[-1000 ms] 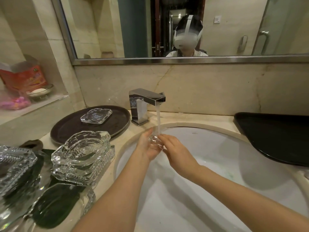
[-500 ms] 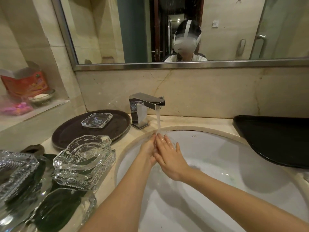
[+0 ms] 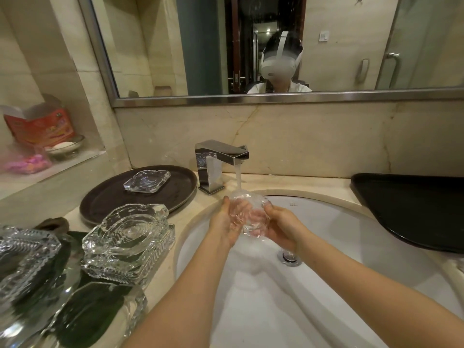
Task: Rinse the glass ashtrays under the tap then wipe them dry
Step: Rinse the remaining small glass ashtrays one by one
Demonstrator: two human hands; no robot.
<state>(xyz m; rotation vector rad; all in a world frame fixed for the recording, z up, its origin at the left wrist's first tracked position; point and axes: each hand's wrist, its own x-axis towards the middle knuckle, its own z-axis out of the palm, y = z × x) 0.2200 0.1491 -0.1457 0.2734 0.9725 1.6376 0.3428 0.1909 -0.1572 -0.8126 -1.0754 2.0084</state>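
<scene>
Two bare arms are seen low in the frame, with no sleeves. No rings or watch are worn on the left hand [image 3: 226, 222] or right hand [image 3: 282, 226].

In the mirror [image 3: 251, 46] at the top, a white headset [image 3: 278, 60] and white collar are seen.

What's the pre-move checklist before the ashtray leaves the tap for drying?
1. Water running onto glass: ok, stream from tap lands on the ashtray.
2. Two-handed hold: ok, left hand and right hand cup it from either side.
3. Held over the sink: ok.
4. Landing spot: ok, round tray has bare surface beside one rinsed ashtray.
5. Wiping cloth within reach: cannot tell, none clearly in view.
6. Fully rinsed: cannot tell, glass and water blur together.
</scene>
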